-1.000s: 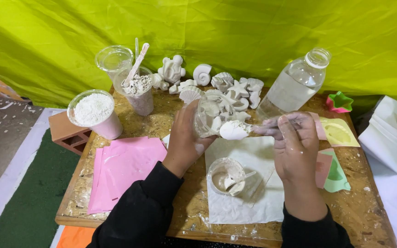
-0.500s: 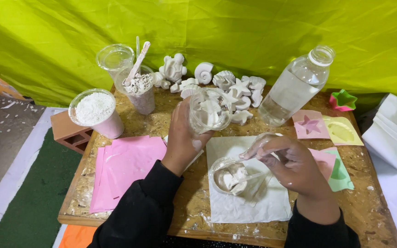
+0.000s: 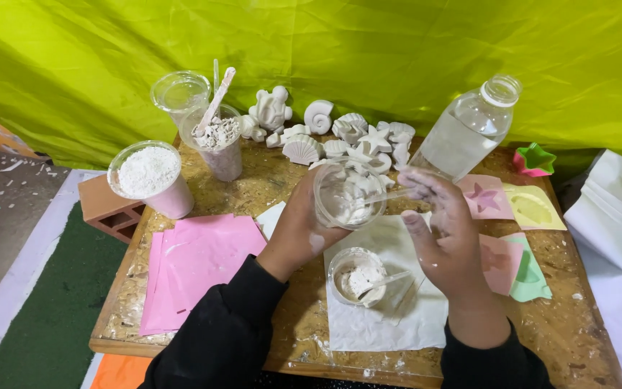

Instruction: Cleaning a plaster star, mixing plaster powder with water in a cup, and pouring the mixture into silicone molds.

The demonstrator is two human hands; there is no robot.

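wooden board (image 3: 268, 180) — left hand (image 3: 304, 230) holds cup (image 3: 349, 194)

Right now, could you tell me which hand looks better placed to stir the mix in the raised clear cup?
Probably the right hand: it holds the clear spoon reaching into the clear cup, while the left hand grips that cup from below.

A small clear plastic cup (image 3: 363, 279) sits on white paper (image 3: 386, 302) on the wooden worktop (image 3: 275, 180); white plaster shell casts (image 3: 340, 137) lie far, pink sheets (image 3: 196, 259) left.

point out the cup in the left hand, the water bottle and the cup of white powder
held cup (image 3: 349, 196), head view, clear side wall
water bottle (image 3: 466, 133), head view, its body
powder cup (image 3: 149, 171), head view, powder surface
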